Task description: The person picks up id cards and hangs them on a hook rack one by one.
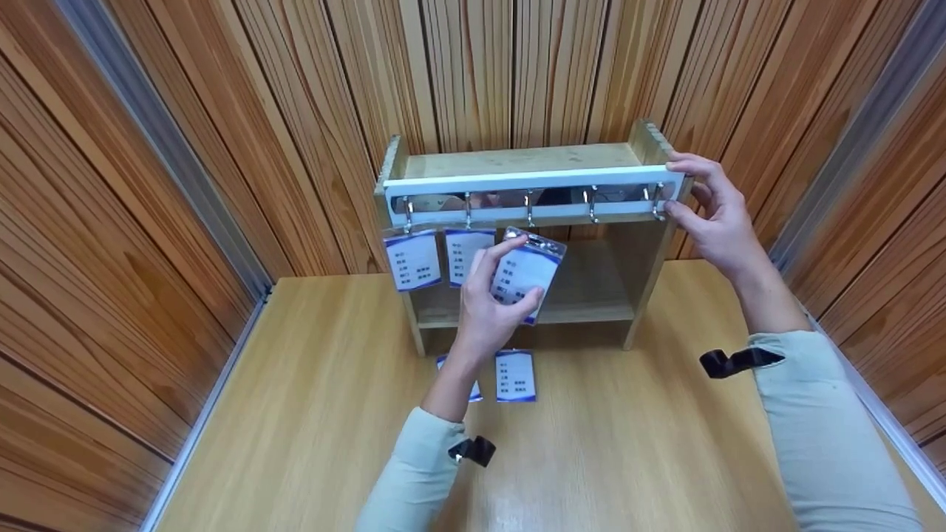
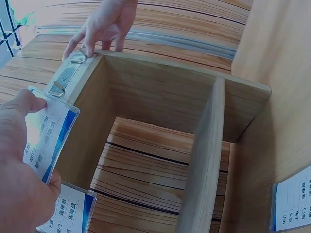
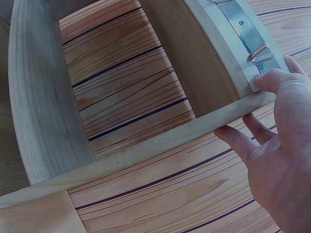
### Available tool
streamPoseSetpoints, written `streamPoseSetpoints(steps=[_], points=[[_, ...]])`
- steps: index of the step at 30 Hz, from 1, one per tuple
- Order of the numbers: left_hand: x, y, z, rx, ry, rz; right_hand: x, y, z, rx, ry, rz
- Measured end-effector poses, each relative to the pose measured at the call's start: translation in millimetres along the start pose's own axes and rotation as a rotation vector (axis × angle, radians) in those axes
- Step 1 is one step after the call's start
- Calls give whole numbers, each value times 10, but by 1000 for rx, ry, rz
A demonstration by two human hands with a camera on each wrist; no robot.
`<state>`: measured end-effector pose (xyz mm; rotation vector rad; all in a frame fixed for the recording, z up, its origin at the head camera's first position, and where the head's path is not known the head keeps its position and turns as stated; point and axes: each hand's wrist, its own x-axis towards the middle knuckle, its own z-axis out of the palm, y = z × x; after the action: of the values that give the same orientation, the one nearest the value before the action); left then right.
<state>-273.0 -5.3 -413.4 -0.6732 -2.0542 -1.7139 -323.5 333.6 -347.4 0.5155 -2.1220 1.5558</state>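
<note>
My left hand (image 1: pixel 488 307) pinches a badge in a clear plastic holder (image 1: pixel 533 267) by its edges, tilted, just below the middle hook (image 1: pixel 528 208) of a white hook rail (image 1: pixel 532 178). Whether the hook passes through its slot I cannot tell. Two more badges, one at the far left (image 1: pixel 415 264) and another beside it (image 1: pixel 470 247), hang from the first two hooks. At the rail's right end, my right hand (image 1: pixel 718 218) grips the corner of the wooden shelf (image 1: pixel 654 270), with the thumb on the rail's front. In the right wrist view, other fingers (image 3: pixel 235 141) touch the side panel.
Two badges lie on the wooden table (image 1: pixel 318 443) in front of the shelf: one fully visible (image 1: pixel 516 377), the other partly behind my left forearm (image 1: pixel 474 391). The two right-hand hooks (image 1: pixel 593 205) carry nothing. Wood-grain walls (image 1: pixel 148 222) stand around the table.
</note>
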Motion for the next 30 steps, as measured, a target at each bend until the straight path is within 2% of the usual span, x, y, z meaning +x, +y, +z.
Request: streamPoseSetpoints(steps=[7,19,30], points=[[47,-14,35,16,43,-15,-13,26,6,-16,-3,6],[106,-50,97,68,71,-25,-10,29,15,-35,-13,15],[147,34,133,99,91,-62,-5,2,-2,-26,-12,10]])
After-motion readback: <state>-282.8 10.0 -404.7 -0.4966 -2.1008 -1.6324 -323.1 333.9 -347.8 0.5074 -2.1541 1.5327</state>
